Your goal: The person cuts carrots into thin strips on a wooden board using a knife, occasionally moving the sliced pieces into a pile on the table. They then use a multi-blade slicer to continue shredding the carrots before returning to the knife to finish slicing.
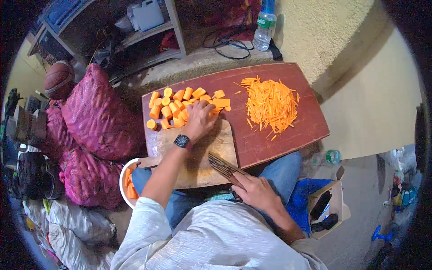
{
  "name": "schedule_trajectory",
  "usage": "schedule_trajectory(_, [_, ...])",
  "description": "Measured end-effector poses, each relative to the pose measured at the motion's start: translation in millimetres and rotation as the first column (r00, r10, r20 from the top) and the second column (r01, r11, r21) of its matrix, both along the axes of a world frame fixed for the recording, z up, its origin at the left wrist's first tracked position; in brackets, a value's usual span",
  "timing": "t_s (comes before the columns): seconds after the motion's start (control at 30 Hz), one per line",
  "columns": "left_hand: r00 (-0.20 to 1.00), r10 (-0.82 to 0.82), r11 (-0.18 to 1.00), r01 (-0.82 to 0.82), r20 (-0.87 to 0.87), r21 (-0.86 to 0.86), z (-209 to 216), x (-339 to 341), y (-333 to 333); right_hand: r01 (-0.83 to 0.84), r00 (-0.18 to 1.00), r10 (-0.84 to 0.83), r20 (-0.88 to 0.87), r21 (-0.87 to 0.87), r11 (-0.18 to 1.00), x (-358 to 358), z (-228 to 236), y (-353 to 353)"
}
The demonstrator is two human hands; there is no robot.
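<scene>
My left hand (pixel 201 118) reaches over the far edge of a wooden cutting board (pixel 198 173). Its fingers curl down onto orange carrot slices (pixel 221 103), and the fingertips are partly hidden. Several short carrot chunks (pixel 174 108) stand and lie just left of that hand, on a red-brown low table (pixel 281 148). Nearer to me, my right hand (pixel 256 191) is closed around a knife (pixel 222 168). Its dark, streaked blade points left and away, over the board's right side. A heap of thin carrot strips (pixel 271 105) lies on the table's right half.
Beside my left leg is a white bowl (pixel 123 186) holding carrot pieces. Pink mesh sacks (pixel 101 121) and a basketball (pixel 59 80) crowd the left. Behind the table stands a water bottle (pixel 264 31). An open box (pixel 330 209) with dark things sits by my right leg.
</scene>
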State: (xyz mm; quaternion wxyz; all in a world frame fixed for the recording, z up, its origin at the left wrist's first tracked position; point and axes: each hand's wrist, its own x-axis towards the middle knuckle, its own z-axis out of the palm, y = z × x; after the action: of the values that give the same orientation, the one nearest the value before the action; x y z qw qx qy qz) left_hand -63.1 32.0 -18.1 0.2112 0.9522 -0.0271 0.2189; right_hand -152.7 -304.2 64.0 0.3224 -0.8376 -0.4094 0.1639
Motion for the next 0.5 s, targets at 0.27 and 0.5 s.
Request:
schedule_trajectory(0.27, [0.997, 0.026, 0.967, -0.006, -0.072, 0.256, -40.7, 77.5, 3.5, -0.073, 0.995, 0.080, 0.063, -0.114, 0.991, -12.7, 0.2, 5.8])
schedule_trajectory(0.5, [0.999, -0.044, 0.996, 0.043, 0.011, 0.081, -2.7, 51.0, -10.3, -0.029, 0.999, 0.029, 0.020, -0.040, 0.999, -11.2, 0.5, -3.7])
